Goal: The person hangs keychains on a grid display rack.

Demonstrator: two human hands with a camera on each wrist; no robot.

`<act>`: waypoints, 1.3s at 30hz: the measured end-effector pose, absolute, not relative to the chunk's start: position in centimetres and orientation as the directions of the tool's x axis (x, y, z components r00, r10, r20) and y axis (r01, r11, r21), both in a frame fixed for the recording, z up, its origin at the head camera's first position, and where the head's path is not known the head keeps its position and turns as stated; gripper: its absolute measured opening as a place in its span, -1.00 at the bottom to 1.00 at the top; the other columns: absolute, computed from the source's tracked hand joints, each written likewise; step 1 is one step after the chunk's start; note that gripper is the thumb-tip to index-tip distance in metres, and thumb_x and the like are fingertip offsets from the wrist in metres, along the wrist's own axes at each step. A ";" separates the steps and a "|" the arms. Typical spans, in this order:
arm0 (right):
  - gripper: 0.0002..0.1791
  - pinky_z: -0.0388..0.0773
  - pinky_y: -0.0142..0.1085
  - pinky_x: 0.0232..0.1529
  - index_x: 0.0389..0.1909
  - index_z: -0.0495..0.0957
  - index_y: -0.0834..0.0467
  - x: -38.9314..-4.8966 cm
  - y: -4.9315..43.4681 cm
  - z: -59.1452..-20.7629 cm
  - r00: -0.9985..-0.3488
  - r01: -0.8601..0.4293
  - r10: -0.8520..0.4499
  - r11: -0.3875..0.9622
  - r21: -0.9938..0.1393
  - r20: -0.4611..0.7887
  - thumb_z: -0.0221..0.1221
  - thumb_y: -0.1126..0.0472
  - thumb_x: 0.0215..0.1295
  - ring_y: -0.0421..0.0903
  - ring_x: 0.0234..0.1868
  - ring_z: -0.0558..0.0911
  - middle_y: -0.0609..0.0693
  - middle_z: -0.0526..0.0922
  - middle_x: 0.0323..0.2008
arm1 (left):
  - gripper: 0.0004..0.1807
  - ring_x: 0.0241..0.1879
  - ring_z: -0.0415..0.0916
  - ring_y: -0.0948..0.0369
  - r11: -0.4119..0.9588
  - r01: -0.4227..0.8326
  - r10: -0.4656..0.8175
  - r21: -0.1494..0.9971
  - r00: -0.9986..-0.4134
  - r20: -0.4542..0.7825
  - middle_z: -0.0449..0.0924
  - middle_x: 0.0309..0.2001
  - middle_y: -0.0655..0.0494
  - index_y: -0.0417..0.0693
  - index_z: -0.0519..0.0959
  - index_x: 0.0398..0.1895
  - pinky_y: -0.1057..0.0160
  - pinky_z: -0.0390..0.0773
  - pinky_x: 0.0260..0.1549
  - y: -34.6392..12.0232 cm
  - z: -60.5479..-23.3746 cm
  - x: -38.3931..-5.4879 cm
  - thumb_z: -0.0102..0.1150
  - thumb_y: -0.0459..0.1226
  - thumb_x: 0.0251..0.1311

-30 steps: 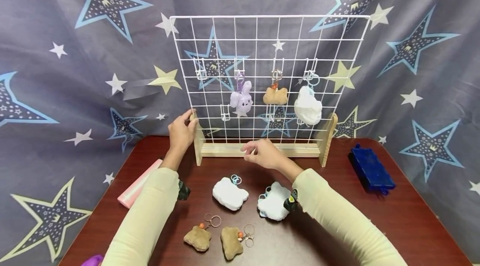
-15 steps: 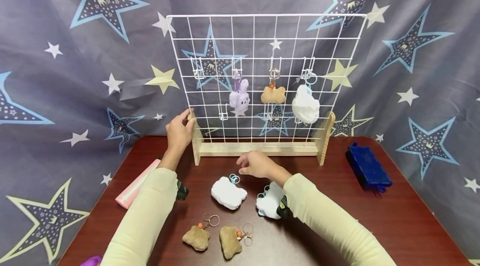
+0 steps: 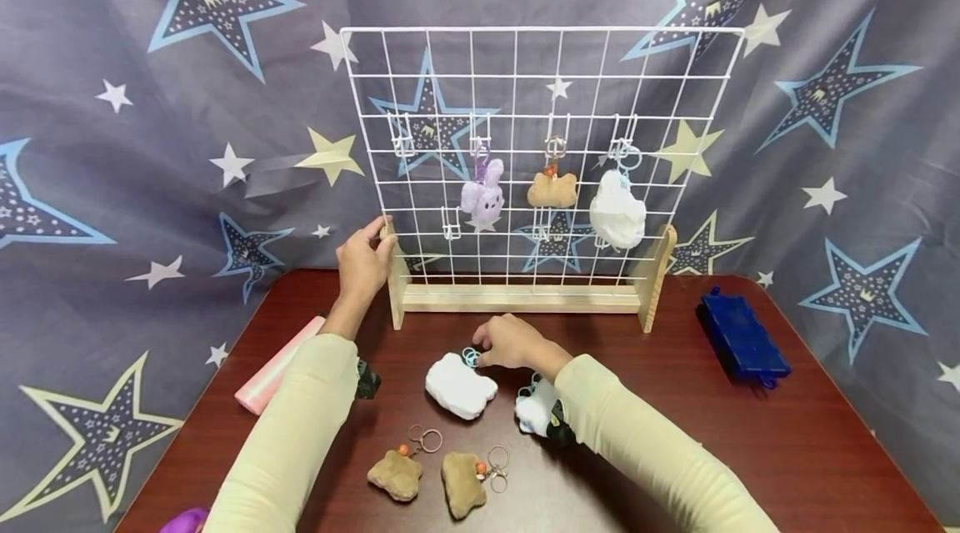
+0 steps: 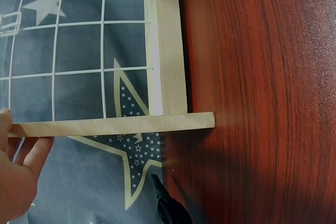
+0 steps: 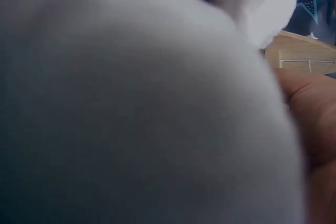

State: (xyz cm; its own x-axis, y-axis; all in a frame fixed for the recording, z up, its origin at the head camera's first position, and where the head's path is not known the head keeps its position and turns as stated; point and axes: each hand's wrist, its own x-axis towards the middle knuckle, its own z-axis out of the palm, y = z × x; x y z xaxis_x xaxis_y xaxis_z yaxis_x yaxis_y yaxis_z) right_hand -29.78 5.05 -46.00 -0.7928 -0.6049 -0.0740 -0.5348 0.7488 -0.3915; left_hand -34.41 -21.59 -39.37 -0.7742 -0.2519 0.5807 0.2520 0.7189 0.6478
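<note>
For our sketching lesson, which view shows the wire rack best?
The head view: it shows the wire rack nearly whole, with both wooden posts. The left wrist view shows one corner, where the left hand pinches a post; the right wrist view, only some wood and wire past a blurred white shape.

Soft light leaves pale glare toward the surface's (image 3: 577, 491) near edge. The right-wrist view shows a white plush (image 5: 147, 103) blurred, the right hand (image 5: 315, 124) shaded.

Keychains (image 3: 461, 388) on table (image 3: 795, 450) before rack (image 3: 517, 298)
</note>
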 end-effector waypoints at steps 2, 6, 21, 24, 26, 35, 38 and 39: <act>-0.62 0.62 -0.19 0.02 -0.02 0.74 0.05 -29.7 4.9 -46.3 -0.796 -0.530 -0.601 0.752 -0.391 -0.077 0.46 0.06 0.14 -0.10 -0.11 0.73 -0.05 0.79 -0.22 | -0.61 -0.05 0.70 -0.16 0.720 0.252 -0.256 0.646 -0.770 0.585 0.76 -0.12 -0.24 -0.02 0.69 0.15 -0.16 0.47 0.13 -21.6 -39.4 -34.5 0.35 -0.30 0.23; -0.66 0.61 -0.21 -0.04 -0.08 0.74 0.02 -29.7 4.7 -46.8 -0.802 -0.531 -0.594 0.755 -0.386 -0.057 0.48 0.08 0.10 -0.13 -0.15 0.71 -0.06 0.78 -0.25 | -0.62 -0.06 0.70 -0.16 0.719 0.253 -0.259 0.647 -0.767 0.587 0.77 -0.12 -0.24 0.01 0.70 0.14 -0.16 0.50 0.11 -21.4 -39.4 -34.5 0.36 -0.28 0.23; -0.74 0.48 -0.34 -0.32 -0.35 0.59 -0.03 -29.5 4.4 -47.5 -0.814 -0.528 -0.581 0.746 -0.406 -0.009 0.50 0.19 0.02 -0.26 -0.43 0.55 -0.22 0.63 -0.51 | -0.62 -0.06 0.70 -0.15 0.714 0.243 -0.263 0.657 -0.776 0.573 0.76 -0.11 -0.22 0.02 0.69 0.15 -0.13 0.52 0.11 -21.3 -39.3 -34.5 0.35 -0.26 0.25; -0.76 0.53 -0.35 -0.24 -0.29 0.63 -0.02 -29.5 4.5 -47.5 -0.799 -0.538 -0.601 0.722 -0.436 -0.009 0.47 0.23 0.07 -0.27 -0.39 0.62 -0.19 0.71 -0.47 | -0.62 -0.06 0.70 -0.14 0.714 0.239 -0.265 0.658 -0.778 0.570 0.77 -0.12 -0.22 0.04 0.70 0.15 -0.14 0.51 0.11 -21.4 -39.4 -34.5 0.36 -0.26 0.25; -0.77 0.56 -0.34 -0.17 -0.23 0.67 -0.02 -29.5 4.6 -47.4 -0.792 -0.542 -0.610 0.707 -0.454 -0.005 0.46 0.24 0.10 -0.27 -0.34 0.68 -0.17 0.76 -0.43 | -0.62 -0.05 0.70 -0.15 0.715 0.239 -0.264 0.656 -0.777 0.571 0.77 -0.12 -0.22 0.04 0.70 0.15 -0.15 0.51 0.11 -21.4 -39.5 -34.5 0.36 -0.26 0.25; -0.75 0.53 -0.19 0.14 -0.11 0.73 0.00 -29.6 5.5 -46.8 -0.755 -0.591 -0.655 0.659 -0.465 0.032 0.43 0.21 0.18 -0.33 -0.30 0.75 -0.18 0.82 -0.38 | -0.61 -0.04 0.69 -0.16 0.719 0.249 -0.258 0.649 -0.771 0.583 0.76 -0.11 -0.25 0.00 0.68 0.16 -0.15 0.49 0.13 -21.6 -39.5 -34.5 0.35 -0.28 0.25; -0.75 0.50 -0.17 0.18 -0.10 0.75 0.02 -29.6 5.8 -46.7 -0.745 -0.603 -0.664 0.636 -0.482 0.056 0.43 0.22 0.18 -0.35 -0.31 0.74 -0.18 0.82 -0.39 | -0.60 -0.01 0.69 -0.16 0.714 0.246 -0.260 0.655 -0.776 0.575 0.76 -0.09 -0.25 0.01 0.68 0.17 -0.15 0.46 0.16 -21.6 -39.5 -34.5 0.35 -0.28 0.25; -0.75 0.52 -0.20 0.15 -0.09 0.75 0.02 -29.6 5.9 -46.6 -0.744 -0.604 -0.665 0.628 -0.490 0.064 0.43 0.22 0.18 -0.36 -0.32 0.74 -0.18 0.82 -0.39 | -0.60 -0.01 0.69 -0.16 0.714 0.245 -0.261 0.656 -0.776 0.573 0.76 -0.09 -0.24 0.01 0.68 0.17 -0.15 0.46 0.17 -21.6 -39.5 -34.5 0.35 -0.28 0.25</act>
State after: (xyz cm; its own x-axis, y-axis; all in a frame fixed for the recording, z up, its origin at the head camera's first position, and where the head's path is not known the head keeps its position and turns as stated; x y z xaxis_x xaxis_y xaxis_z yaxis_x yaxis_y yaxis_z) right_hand -29.56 5.85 -46.61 -0.7440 -0.6651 0.0643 -0.6040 0.6282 -0.4905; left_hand -34.49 -21.62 -39.49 -0.7765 -0.2612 0.5735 0.2447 0.7136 0.6564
